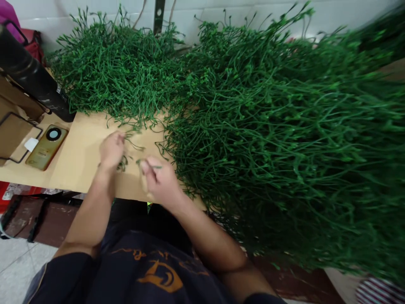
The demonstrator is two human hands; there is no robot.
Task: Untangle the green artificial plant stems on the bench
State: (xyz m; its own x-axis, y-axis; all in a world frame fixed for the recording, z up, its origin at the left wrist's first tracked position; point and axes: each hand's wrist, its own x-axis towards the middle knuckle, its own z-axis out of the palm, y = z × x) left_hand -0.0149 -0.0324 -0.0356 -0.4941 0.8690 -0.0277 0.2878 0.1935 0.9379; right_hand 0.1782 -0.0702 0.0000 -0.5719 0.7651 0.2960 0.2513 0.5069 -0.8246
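Thin green plastic-looking stems lie in a large tangled pile across the right, with another heap at the back left. My left hand is closed over the tan board, with a green stem reaching out from its fingertips. To its right, my right hand is curled, thumb against the fingers, pinching a small green piece. A few short green pieces lie on the board between the hands. Both hands are slightly blurred.
A phone lies at the left beside a cardboard box and a wire stand. A black cylindrical bottle leans over the back left corner. Behind the heaps is a white tiled wall. The board's front edge is close to my body.
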